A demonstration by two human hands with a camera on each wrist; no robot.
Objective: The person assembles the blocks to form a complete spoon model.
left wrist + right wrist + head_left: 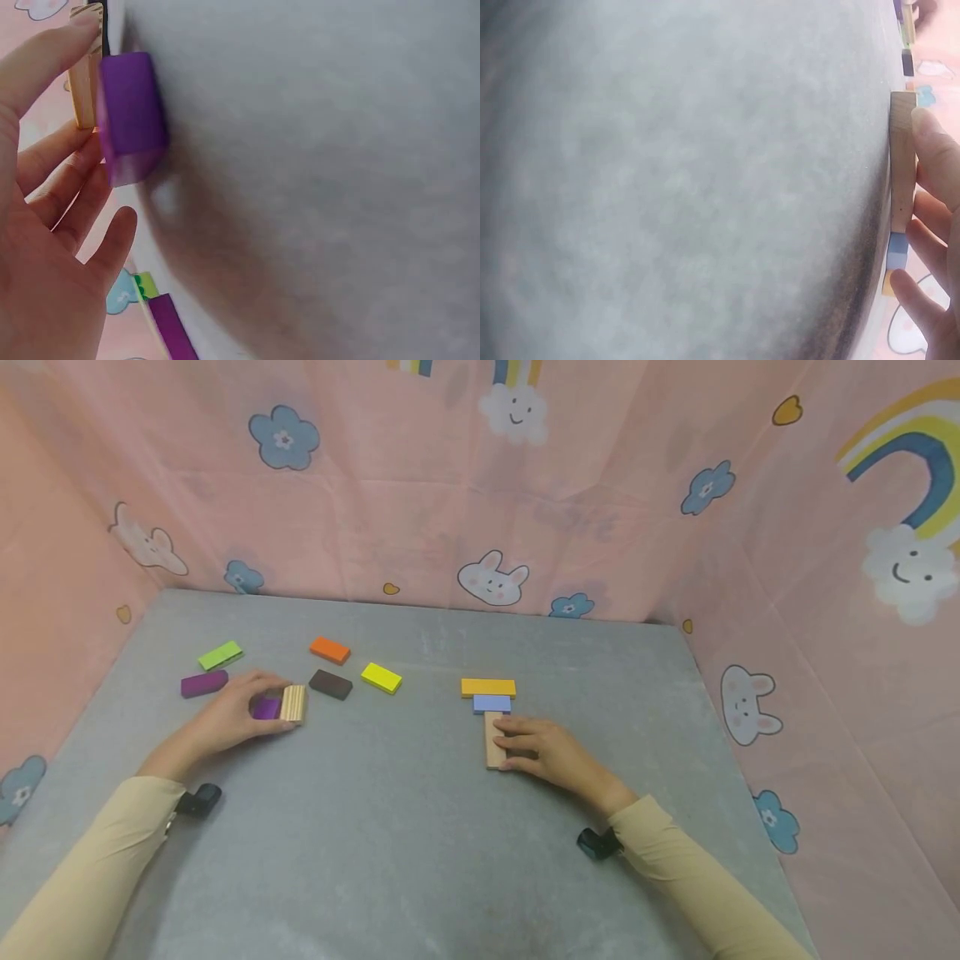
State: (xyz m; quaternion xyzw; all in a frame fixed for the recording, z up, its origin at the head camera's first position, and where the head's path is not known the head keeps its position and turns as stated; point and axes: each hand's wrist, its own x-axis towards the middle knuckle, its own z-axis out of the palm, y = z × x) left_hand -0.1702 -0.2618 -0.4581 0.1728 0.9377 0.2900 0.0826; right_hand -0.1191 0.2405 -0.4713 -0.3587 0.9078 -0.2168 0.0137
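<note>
In the head view, my left hand (228, 714) pinches a wooden block with striped sides (293, 704) between thumb and fingers. A purple block (135, 112) sits inside the curve of that hand, beside the striped one. Toward the right, my right hand (555, 756) holds a plain wooden block (493, 743), thumb at its near end and fingertips along its upper right side. Past that block's far end a blue block (491, 703) lies crosswise, with an orange-yellow block (488, 687) behind it. These three form a T-like layout on the table.
Around the left hand lie a green block (221, 655), another purple block (204, 683), an orange block (330, 650), a dark brown block (331, 684) and a yellow block (382, 677). A pink printed cloth (360, 527) hangs along the grey table's (390, 843) back and sides.
</note>
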